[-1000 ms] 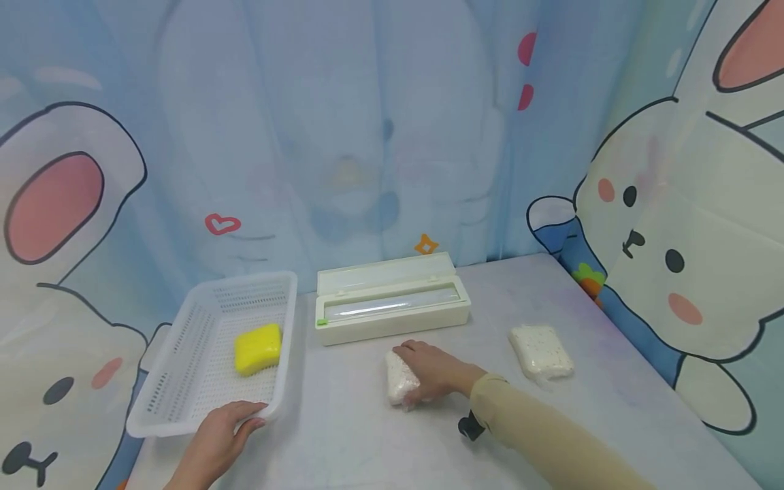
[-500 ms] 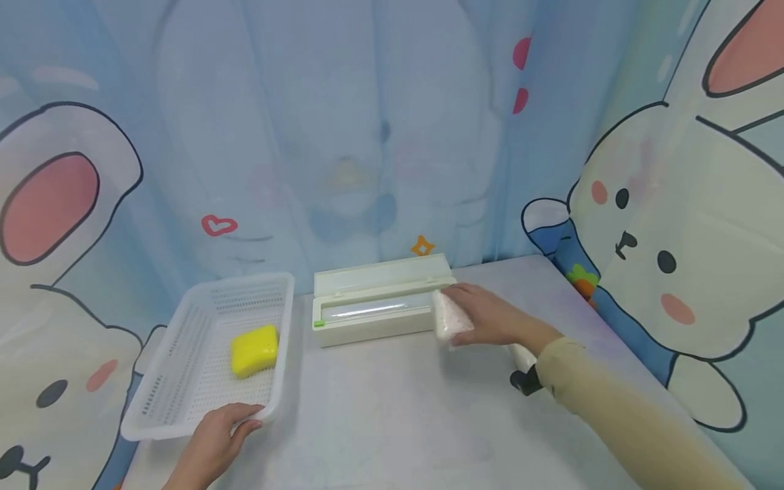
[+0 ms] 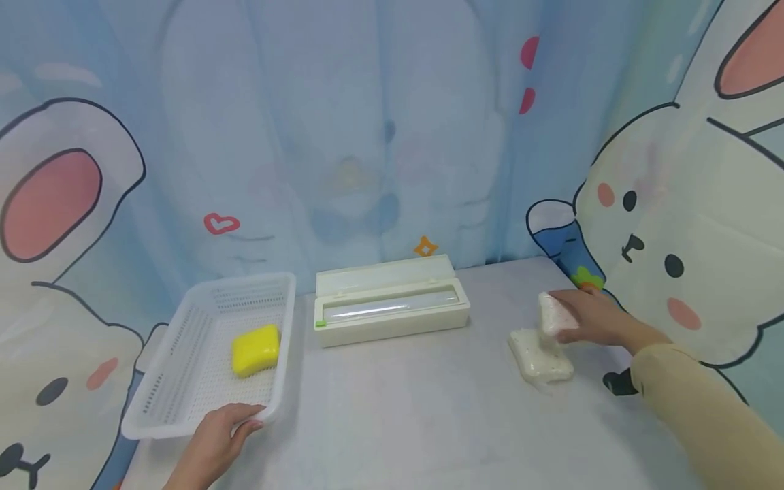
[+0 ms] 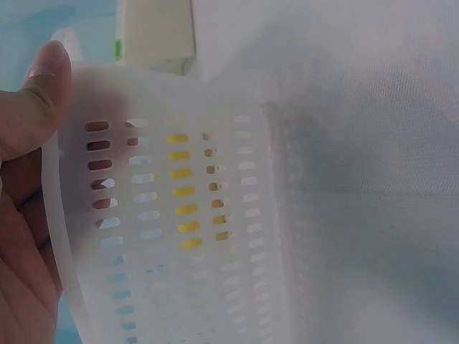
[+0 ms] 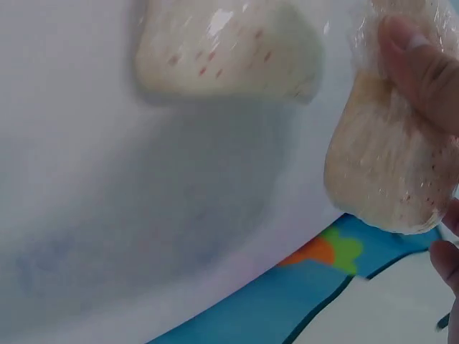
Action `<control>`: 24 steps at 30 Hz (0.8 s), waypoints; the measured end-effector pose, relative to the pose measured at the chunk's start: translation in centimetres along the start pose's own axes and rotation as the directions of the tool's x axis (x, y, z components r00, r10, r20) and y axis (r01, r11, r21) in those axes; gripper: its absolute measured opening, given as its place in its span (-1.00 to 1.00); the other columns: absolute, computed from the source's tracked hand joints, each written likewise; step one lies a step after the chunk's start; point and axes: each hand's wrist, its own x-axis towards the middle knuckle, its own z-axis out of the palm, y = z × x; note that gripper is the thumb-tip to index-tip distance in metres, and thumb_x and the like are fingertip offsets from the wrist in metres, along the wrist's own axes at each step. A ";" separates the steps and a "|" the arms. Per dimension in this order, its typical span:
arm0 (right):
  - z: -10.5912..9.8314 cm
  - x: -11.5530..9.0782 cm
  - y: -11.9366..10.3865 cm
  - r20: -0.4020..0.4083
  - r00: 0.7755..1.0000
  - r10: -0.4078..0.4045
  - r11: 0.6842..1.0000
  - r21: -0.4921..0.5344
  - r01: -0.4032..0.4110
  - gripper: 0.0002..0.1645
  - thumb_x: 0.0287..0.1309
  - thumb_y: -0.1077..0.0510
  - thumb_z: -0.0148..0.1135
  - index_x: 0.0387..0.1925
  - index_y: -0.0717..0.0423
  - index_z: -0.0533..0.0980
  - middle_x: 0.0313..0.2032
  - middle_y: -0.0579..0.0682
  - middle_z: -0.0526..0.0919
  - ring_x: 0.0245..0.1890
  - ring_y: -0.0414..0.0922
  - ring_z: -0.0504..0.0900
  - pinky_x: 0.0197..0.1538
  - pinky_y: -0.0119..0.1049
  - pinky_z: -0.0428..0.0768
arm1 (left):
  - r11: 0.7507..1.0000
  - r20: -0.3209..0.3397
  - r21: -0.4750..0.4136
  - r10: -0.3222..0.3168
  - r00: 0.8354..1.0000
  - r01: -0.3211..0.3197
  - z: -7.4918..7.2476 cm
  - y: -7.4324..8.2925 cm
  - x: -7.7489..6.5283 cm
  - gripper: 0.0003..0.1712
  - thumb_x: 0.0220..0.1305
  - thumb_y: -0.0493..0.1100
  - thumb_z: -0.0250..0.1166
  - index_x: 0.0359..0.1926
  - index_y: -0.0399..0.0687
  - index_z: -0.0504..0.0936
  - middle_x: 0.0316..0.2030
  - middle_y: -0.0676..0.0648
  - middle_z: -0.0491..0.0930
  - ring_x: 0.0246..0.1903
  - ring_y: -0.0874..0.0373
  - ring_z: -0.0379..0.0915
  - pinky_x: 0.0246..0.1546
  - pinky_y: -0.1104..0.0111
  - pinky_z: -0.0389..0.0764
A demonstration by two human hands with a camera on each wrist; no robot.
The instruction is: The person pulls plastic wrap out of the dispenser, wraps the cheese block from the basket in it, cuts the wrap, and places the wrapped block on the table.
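The wrapped block (image 3: 554,314) that your right hand (image 3: 589,318) grips is whitish and round-cornered, with small reddish flecks under creased, glossy clear film. You hold it tilted, near a similar flecked packet (image 3: 539,361) on the table (image 3: 398,415). Your left hand (image 3: 217,435) pinches the white basket (image 3: 162,430) containing a yellow block (image 3: 256,350).

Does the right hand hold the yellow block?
No, the right hand grips a white wrapped packet; the yellow block lies in the basket.
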 end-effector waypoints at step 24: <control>6.0 -2.8 6.2 0.040 0.997 0.063 0.997 0.049 -0.065 0.03 -0.24 0.38 0.62 0.31 0.51 0.30 0.23 0.56 0.41 0.20 0.53 0.36 0.22 0.51 0.34 | 1.000 0.001 -0.016 -0.017 1.000 0.017 -0.1 0.0 0.0 -0.74 0.22 -0.24 0.42 -0.05 -0.01 0.79 -0.15 0.02 0.79 -0.09 0.04 0.71 0.02 0.05 0.69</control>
